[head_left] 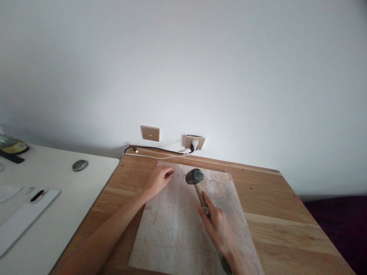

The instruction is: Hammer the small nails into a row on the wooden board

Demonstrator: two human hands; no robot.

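Note:
My right hand (218, 221) is wrapped round the wooden handle of a mallet (195, 177) with a dark, blunt head. The mallet's head is over the far part of a pale, worn wooden board (169, 221). At the board's far left corner is my left hand (161, 179), its fingers curled together. Whatever they hold, if anything, is too small to make out. To the right of the mallet's head, a few thin nails (212, 180) show near the board's far edge, along with small dark marks.
The board lies on a wooden table (272, 221) against the wall. Cables (160, 149) run along its back edge to a wall socket (195, 143). At left, a white desk (94, 183) bears a round grey grommet (80, 165), a white slab (28, 217) and a bottle (13, 145).

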